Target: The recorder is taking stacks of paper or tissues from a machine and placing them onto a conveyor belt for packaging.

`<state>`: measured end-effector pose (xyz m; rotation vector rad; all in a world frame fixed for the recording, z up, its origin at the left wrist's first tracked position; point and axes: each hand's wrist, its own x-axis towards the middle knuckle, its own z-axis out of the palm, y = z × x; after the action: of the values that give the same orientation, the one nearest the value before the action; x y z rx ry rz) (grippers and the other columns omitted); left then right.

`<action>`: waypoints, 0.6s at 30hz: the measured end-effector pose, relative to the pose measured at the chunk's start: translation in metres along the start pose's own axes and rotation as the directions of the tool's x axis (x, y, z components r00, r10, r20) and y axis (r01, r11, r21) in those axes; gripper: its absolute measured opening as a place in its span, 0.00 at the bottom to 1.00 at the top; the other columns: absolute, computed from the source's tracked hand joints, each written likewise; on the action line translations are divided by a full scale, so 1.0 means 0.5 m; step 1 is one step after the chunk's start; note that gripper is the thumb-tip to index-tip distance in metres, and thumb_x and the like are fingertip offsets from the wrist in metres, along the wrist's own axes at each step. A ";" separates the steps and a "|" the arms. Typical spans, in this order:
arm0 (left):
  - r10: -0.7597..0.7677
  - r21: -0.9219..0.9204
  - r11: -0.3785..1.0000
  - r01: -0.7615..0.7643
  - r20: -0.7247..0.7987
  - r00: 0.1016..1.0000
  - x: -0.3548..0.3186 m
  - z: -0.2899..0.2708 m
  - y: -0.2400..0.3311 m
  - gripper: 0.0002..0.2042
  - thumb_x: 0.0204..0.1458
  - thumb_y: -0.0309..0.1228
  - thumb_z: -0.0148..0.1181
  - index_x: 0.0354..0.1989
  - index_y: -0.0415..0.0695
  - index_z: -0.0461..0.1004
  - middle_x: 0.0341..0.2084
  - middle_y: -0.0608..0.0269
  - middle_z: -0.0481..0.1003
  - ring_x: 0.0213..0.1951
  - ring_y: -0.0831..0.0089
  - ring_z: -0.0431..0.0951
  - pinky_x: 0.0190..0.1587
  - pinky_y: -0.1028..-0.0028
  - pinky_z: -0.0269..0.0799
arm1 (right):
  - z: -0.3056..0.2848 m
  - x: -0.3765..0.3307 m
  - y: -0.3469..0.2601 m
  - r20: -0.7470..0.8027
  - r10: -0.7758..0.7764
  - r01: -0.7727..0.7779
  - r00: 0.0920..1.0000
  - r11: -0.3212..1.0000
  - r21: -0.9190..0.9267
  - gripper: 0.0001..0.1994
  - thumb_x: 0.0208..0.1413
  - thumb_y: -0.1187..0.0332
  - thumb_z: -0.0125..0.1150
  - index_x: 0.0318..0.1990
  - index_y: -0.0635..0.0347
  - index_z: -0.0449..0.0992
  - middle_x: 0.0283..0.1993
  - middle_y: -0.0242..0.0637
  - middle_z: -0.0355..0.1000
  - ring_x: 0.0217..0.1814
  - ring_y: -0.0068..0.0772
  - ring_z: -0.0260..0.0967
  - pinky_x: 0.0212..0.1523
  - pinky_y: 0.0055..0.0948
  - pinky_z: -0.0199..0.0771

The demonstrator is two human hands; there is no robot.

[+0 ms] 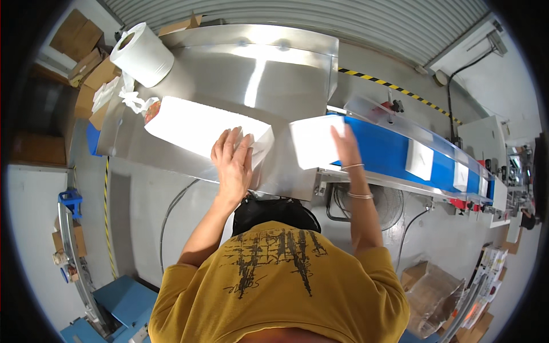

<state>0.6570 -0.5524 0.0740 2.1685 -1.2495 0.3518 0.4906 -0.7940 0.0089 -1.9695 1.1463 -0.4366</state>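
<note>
light: bright, even, from above | glare: strong white shine on the metal table (274, 74); white bags (194, 126) overexposed, detail lost | shadows: soft, weak on the floor | blur: right hand (343, 140) slightly smeared; left hand (233, 160) sharp | edges: heavy fisheye bending; black corners; rim soft

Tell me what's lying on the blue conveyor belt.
White flat packs sit spaced along the blue belt: one mid-belt, others farther right. The right hand rests on the nearest white pack, hiding part of it.
</note>
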 end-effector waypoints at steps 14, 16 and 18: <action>0.113 -0.053 0.993 -0.109 0.074 0.991 0.004 -0.017 0.014 0.12 0.47 0.20 0.60 0.42 0.42 0.78 0.57 0.54 0.66 0.63 0.48 0.58 0.61 0.47 0.49 | 0.045 -0.032 -0.151 0.422 -0.436 0.323 0.795 0.893 0.313 0.31 0.49 0.65 0.69 0.60 0.61 0.64 0.56 0.38 0.68 0.60 0.40 0.64 0.59 0.35 0.64; 0.067 -0.080 0.995 -0.065 0.024 0.997 0.016 -0.021 0.029 0.13 0.47 0.20 0.60 0.43 0.43 0.78 0.57 0.54 0.66 0.63 0.48 0.58 0.61 0.48 0.49 | 0.098 -0.009 -0.113 0.452 -0.620 0.569 0.641 0.779 0.262 0.28 0.53 0.67 0.65 0.61 0.61 0.62 0.53 0.34 0.70 0.56 0.30 0.65 0.58 0.30 0.65; 0.012 -0.100 0.995 -0.015 -0.030 0.999 0.020 -0.014 0.020 0.13 0.47 0.21 0.60 0.44 0.43 0.77 0.57 0.54 0.66 0.62 0.47 0.58 0.62 0.49 0.49 | 0.105 -0.010 -0.069 0.445 -0.480 0.316 0.756 0.863 0.395 0.24 0.55 0.65 0.64 0.56 0.63 0.65 0.47 0.34 0.70 0.51 0.27 0.65 0.52 0.29 0.67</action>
<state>0.6543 -0.5587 0.0880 2.0641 -1.2394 0.3177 0.5405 -0.7562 0.0035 -1.8876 0.2720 -0.2320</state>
